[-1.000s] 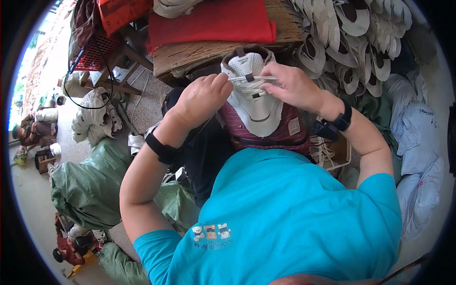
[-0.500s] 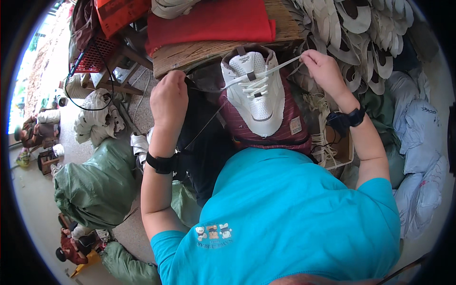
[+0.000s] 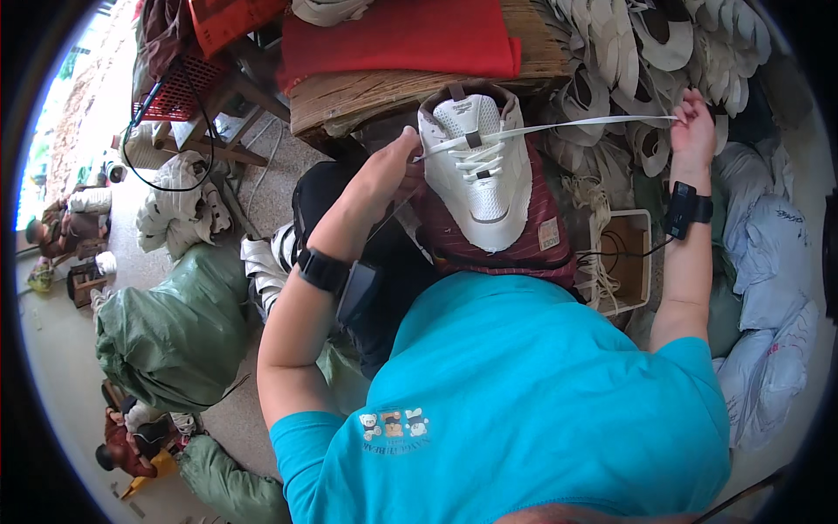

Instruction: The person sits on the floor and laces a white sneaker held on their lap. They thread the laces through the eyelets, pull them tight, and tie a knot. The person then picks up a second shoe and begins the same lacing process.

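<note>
A white shoe upper (image 3: 479, 188) with a brown collar lining lies over a dark red striped cloth (image 3: 548, 194) on my lap, toe toward me. White shoelace (image 3: 602, 120) runs through its eyelets and stretches taut to the right. My right hand (image 3: 694, 131) pinches the far end of that lace, out to the right of the shoe. Against the shoe's left side is my left hand (image 3: 384, 175), thumb raised, closed where the lace's left part reaches it; its other fingers are mostly hidden. A thin line slants below this hand, too fine to identify.
Ahead stands a wooden bench (image 3: 367, 105) with red cloth (image 3: 397, 39). Many shoe uppers (image 3: 663, 39) are heaped at the far right. A box (image 3: 633, 262) with laces stands right of my lap; pale sacks (image 3: 768, 253) lie beyond. Green sacks (image 3: 179, 327) and other people are on the left.
My right hand has moved outward to the right, drawing out a longer stretch of lace. My left hand has come in to the right, up to the shoe's left side.
</note>
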Demonstrator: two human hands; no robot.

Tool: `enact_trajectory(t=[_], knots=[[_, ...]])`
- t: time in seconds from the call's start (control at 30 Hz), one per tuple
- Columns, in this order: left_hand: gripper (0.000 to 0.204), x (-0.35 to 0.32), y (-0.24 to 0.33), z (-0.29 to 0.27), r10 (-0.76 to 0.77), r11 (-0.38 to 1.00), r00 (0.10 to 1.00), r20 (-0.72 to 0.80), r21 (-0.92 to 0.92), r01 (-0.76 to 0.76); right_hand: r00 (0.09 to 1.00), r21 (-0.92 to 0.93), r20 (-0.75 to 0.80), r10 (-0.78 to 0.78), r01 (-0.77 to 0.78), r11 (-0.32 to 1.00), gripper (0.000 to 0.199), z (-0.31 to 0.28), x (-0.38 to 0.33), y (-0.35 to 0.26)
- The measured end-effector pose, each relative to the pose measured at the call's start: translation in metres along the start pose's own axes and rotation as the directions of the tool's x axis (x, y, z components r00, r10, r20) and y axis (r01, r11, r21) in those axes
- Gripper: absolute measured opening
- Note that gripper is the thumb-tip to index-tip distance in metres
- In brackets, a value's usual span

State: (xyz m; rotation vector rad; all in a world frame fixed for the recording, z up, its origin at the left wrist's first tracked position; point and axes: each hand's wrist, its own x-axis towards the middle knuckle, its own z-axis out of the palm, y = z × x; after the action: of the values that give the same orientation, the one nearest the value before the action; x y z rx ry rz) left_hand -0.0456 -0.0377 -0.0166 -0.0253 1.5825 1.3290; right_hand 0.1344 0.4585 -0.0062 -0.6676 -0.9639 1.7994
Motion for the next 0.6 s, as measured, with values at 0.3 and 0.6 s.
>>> enact_trajectory(t=[0.3,0.6], knots=[[0.023,0.036,-0.028,0.005,0.044,0.918,0.985,-0.168,-0.383,-0.106,0.783,-0.606,0.479,0.397,-0.032,0.795,0.032,0.106,-0.16,0.038],[0.036,-0.041,-0.002,-0.075,0.467,0.349,0.871,-0.152,-0.873,-0.34,0.517,-0.652,0.725,0.456,0.3,0.697,0.012,0.121,-0.203,0.074]])
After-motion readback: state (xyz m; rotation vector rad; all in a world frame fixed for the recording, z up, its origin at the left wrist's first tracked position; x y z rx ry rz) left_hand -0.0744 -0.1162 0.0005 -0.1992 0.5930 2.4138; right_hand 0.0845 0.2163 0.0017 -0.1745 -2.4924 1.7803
